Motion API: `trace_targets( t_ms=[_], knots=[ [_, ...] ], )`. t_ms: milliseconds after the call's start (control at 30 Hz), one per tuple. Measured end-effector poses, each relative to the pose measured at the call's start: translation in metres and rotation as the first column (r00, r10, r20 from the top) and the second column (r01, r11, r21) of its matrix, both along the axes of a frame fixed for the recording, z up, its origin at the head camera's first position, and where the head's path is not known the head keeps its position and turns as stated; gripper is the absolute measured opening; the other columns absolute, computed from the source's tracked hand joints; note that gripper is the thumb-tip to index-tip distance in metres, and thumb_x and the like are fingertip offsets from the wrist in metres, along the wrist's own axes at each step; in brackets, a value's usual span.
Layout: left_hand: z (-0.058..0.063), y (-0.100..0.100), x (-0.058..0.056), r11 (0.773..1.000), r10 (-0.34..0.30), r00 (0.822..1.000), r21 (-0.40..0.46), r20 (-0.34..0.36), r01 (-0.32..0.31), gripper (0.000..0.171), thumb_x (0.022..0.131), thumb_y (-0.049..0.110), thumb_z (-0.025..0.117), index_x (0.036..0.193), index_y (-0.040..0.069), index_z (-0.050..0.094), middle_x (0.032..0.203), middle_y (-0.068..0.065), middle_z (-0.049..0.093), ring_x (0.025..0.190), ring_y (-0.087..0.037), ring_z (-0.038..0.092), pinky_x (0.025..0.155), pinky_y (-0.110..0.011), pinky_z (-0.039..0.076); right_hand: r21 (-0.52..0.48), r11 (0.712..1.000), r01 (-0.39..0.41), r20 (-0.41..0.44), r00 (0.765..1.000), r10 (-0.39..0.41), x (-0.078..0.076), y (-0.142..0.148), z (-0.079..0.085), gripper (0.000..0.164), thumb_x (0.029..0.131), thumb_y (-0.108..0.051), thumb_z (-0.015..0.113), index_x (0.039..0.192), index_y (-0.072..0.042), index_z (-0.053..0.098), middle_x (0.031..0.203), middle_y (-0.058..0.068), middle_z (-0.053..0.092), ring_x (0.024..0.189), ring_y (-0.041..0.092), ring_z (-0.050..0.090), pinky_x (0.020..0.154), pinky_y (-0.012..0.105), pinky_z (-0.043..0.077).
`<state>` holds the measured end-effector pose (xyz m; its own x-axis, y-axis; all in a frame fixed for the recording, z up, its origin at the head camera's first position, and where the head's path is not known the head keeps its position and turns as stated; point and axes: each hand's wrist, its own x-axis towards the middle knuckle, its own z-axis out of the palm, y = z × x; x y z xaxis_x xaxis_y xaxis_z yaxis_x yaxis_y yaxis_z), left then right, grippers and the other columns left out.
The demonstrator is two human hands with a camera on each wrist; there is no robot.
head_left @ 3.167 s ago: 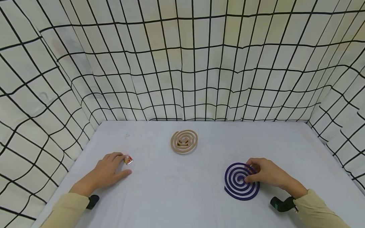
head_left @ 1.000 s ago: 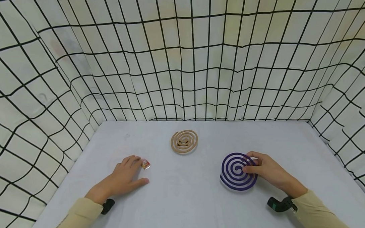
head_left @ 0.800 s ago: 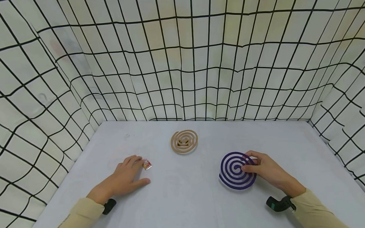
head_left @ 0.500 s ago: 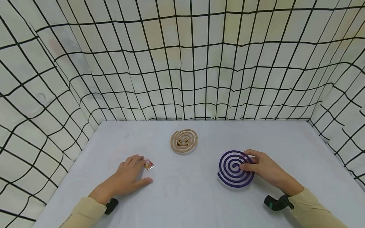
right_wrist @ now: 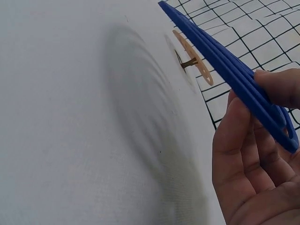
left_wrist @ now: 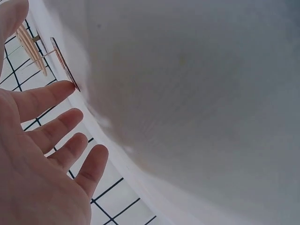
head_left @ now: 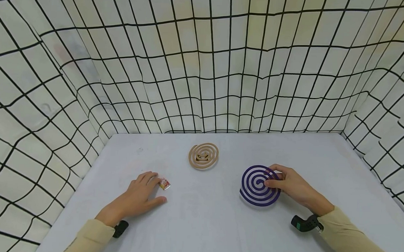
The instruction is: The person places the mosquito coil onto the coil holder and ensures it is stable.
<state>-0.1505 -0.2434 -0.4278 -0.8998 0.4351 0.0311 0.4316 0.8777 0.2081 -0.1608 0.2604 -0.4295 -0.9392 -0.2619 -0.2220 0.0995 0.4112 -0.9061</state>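
My right hand (head_left: 295, 186) pinches a dark blue-purple mosquito coil (head_left: 260, 183) by its right part, thumb on the near face, fingers behind. In the right wrist view this coil (right_wrist: 220, 61) is tilted and off the table, its shadow beneath. My left hand (head_left: 136, 194) reaches over the table at the left, fingers spread and thumb apart. Its index fingertip touches a small shiny red-and-yellow packet (head_left: 165, 183); in the left wrist view the packet (left_wrist: 65, 65) appears edge-on at that fingertip.
Farther back at the middle, a tan mosquito coil (head_left: 200, 166) sits on a small gold-coloured stand (head_left: 198, 159), raised above the white tabletop (head_left: 198, 222). A black net (head_left: 203, 78) in front of white walls surrounds the back and sides. A black wrist camera (head_left: 304, 223) sits on the right wrist.
Over about three seconds my left hand and the packet have shifted right across the table. My right hand has moved the blue-purple coil left and farther back. The tan coil stays put.
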Motion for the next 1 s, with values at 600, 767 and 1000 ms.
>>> trace_targets(
  t_ms=[600, 767, 1000],
  knots=[
    [-0.001, -0.002, 0.003, 1.0, -0.02, 1.0, 0.007, 0.017, 0.02, 0.07, 0.096, 0.055, 0.066, 0.149, 0.01, 0.055, 0.153, -0.018, 0.049, 0.145, -0.044, 0.041, 0.103, -0.066, 0.042, -0.003, 1.0, -0.003, 0.007, 1.0, 0.003, -0.002, -0.001, -0.001, 0.049, 0.09, -0.03, 0.081, 0.126, -0.005, 0.058, 0.1, 0.005, 0.068, 0.087, 0.014, 0.059, 0.07, 0.025, 0.048],
    [-0.001, 0.003, 0.002, 1.0, -0.024, 1.0, -0.002, 0.014, 0.024, 0.072, 0.096, 0.055, 0.066, 0.147, 0.004, 0.055, 0.153, -0.02, 0.049, 0.145, -0.044, 0.041, 0.104, -0.066, 0.042, -0.013, 1.0, 0.001, 0.012, 1.0, -0.001, -0.003, -0.002, -0.002, 0.047, 0.09, -0.028, 0.081, 0.125, -0.006, 0.058, 0.099, 0.003, 0.068, 0.085, 0.013, 0.059, 0.069, 0.025, 0.047],
    [0.001, 0.009, 0.001, 0.999, -0.034, 0.999, 0.003, 0.012, 0.033, 0.074, 0.095, 0.056, 0.067, 0.144, 0.001, 0.056, 0.151, -0.02, 0.05, 0.143, -0.044, 0.042, 0.102, -0.066, 0.042, -0.036, 0.999, -0.001, 0.021, 1.0, 0.002, -0.004, -0.005, -0.003, 0.048, 0.09, -0.027, 0.081, 0.126, -0.005, 0.057, 0.1, 0.003, 0.069, 0.088, 0.013, 0.061, 0.072, 0.024, 0.051]
  ],
)
